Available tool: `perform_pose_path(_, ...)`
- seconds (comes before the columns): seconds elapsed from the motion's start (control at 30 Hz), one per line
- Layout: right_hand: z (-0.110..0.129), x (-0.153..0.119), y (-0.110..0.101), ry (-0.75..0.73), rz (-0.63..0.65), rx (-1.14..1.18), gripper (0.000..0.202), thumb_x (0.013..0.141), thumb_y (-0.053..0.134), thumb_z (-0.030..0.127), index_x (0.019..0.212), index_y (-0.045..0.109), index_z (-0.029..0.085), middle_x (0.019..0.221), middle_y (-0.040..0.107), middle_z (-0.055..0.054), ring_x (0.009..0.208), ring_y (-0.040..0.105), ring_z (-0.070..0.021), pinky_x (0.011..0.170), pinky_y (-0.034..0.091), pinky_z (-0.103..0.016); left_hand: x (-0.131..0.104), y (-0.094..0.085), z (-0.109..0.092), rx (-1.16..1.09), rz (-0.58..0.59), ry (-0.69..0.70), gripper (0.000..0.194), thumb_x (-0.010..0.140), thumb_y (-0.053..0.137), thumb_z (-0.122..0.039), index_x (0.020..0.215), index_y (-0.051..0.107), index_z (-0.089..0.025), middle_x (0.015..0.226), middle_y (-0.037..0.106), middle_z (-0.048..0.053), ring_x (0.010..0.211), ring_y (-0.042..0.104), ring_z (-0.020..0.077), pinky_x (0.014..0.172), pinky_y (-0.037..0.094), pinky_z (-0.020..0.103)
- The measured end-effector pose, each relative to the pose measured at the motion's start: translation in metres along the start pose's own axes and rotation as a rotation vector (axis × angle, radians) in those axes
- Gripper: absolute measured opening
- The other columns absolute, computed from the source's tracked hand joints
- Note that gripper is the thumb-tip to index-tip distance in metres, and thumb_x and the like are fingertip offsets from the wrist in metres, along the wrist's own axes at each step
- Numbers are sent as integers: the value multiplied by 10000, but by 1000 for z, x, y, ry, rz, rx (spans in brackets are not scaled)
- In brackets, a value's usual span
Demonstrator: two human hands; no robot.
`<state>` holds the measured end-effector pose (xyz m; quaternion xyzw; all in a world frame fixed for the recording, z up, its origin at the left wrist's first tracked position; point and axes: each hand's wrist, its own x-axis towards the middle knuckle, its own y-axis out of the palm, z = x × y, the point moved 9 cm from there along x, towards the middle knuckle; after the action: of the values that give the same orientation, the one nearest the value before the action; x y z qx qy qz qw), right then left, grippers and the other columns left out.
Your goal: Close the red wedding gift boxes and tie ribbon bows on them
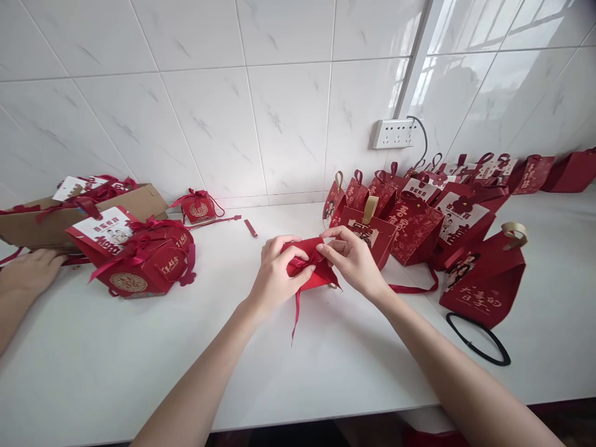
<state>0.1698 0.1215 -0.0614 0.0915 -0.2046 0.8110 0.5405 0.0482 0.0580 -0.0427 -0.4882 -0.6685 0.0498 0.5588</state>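
A small red gift box (321,277) sits on the white table between my hands. My left hand (282,267) is closed at its left side, with the thumb and forefinger pinching the dark red ribbon at the top. A loose end of the ribbon (297,310) hangs down in front of the box. My right hand (351,257) is closed too, its thumb and fingertips pinched together at the box's upper right edge. Exactly what lies between the right fingertips is too small to make out. My fingers cover much of the box's top.
Many red gift boxes with loop handles (416,226) crowd the right side. Red boxes with ribbons (144,273) and a cardboard carton (125,208) stand at left, where another person's hand (35,270) reaches in. A black ring (479,338) lies at right, below a power strip (395,134).
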Motion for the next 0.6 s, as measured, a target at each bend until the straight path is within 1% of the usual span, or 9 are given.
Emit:
perform_pose_path(0.07,11,0,-4,-89,12,-135,168,877,513,374,943,517,220,655,574,21,590,520,-127,578,417,-265,0,0,0,0,0,-12,54,775,626,-190,774,575,-210,1082,530,50,1058,492,223,934,440,422)
perform_pose_path(0.13,28,-3,-7,-255,33,-318,137,865,534,330,934,560,214,864,597,-42,755,568,-161,656,453,-294,0,0,1,-1,-4,-19,57,774,623,-186,759,574,-212,1078,534,48,1054,496,221,934,441,423)
perform_pose_path(0.2,43,-9,-5,-442,69,-460,133,825,591,294,929,591,211,1064,534,-90,915,556,-204,713,475,-328,0,-1,1,-3,-9,-23,65,770,624,-179,752,574,-215,1072,538,46,1056,499,219,935,442,419)
perform_pose_path(0.23,48,-12,-3,-516,90,-503,135,809,609,271,928,596,209,1116,499,-102,947,544,-216,724,482,-342,0,-1,1,-3,-12,-24,67,767,625,-176,751,574,-216,1069,540,45,1057,500,219,935,443,415)
perform_pose_path(0.3,52,-16,1,-610,108,-568,104,809,599,216,912,598,201,1131,479,-111,932,540,-212,727,486,-359,0,-2,1,-5,-13,-26,65,768,625,-176,754,575,-216,1072,541,44,1059,499,217,937,442,410)
perform_pose_path(0.37,52,-19,6,-674,98,-650,75,830,563,171,892,603,186,1107,495,-117,896,542,-200,728,475,-362,0,-1,2,-12,-10,-25,57,772,623,-184,759,576,-214,1080,540,43,1064,495,215,942,439,407)
perform_pose_path(0.5,54,-27,15,-830,-4,-822,86,865,525,132,837,604,152,1027,555,-129,847,533,-185,721,428,-342,0,-1,2,-19,-6,-10,49,772,620,-197,763,574,-213,1080,540,43,1066,490,219,946,433,410)
perform_pose_path(0.6,57,-35,21,-933,-73,-903,136,886,486,112,798,575,167,918,599,-86,749,503,-149,689,378,-313,0,0,2,-8,0,-5,52,761,618,-193,767,571,-214,1089,539,46,1070,489,225,949,429,415)
